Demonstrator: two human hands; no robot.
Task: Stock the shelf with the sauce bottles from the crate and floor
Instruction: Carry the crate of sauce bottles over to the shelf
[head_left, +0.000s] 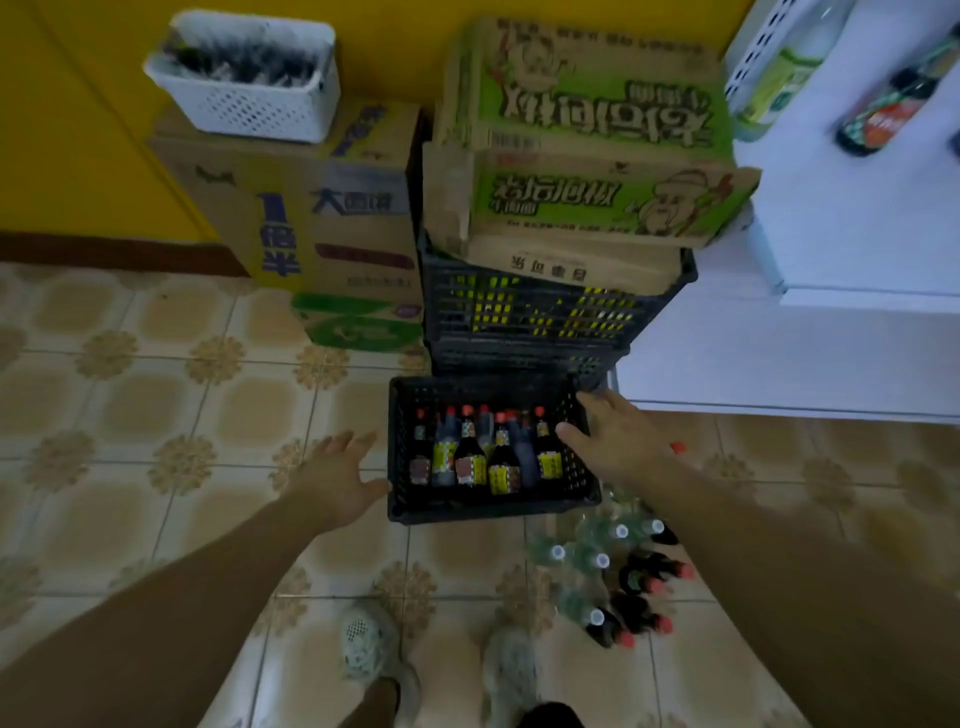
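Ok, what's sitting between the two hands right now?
In the head view, the black crate of sauce bottles lies between the left hand, beside its left wall, and the right hand, over its right rim.

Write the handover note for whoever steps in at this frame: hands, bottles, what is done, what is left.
The left hand is open and empty, beside the left wall of the crate. The right hand is open and empty over its right wall; contact is unclear.
The crate sits on the floor with several dark, red-capped sauce bottles upright inside. A loose group of dark and clear bottles sits on the floor to its right.
Done: the shelf, upper right, carries at least two shelved bottles.
Left: everything in the crate and the loose group.
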